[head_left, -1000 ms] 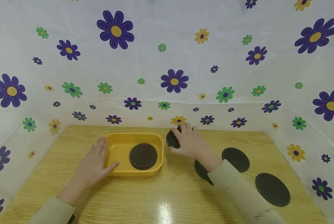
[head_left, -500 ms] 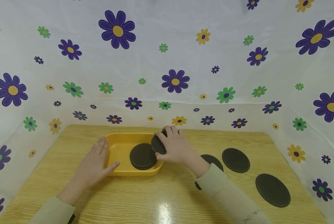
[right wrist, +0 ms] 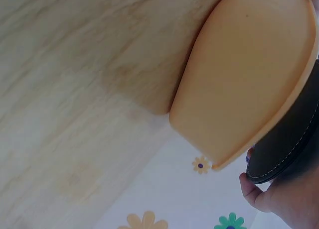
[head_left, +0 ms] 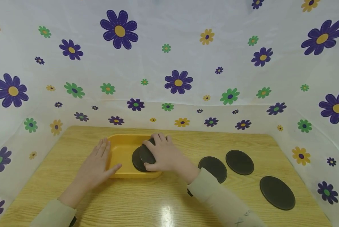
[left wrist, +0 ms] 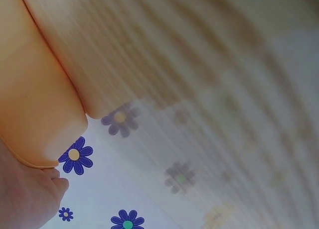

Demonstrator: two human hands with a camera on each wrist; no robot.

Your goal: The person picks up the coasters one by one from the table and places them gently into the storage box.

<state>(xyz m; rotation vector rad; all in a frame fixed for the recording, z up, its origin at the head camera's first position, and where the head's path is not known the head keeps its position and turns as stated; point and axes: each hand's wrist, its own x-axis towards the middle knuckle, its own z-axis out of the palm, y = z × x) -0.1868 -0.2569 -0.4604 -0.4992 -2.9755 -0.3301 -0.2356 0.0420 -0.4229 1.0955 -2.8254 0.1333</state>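
Disc, black, round (head_left: 147,155): pinched at its edge between thumb and fingers of the right hand (head_left: 166,156); held tilted inside the yellow tray (head_left: 115,156), a lower black disc (head_left: 136,159) partly covered by it; contact between the two cannot be told. White edge stitching is shown in the right-wrist view.
Left hand (head_left: 94,165): fingers straight, laid along the tray's left wall, thumb spread over the near rim.
Three further discs (head_left: 239,162): laid flat on the wood-grain table (head_left: 129,201).
Right sleeve (head_left: 223,198): marked with an X-like sign and smaller angular signs, not surely legible.
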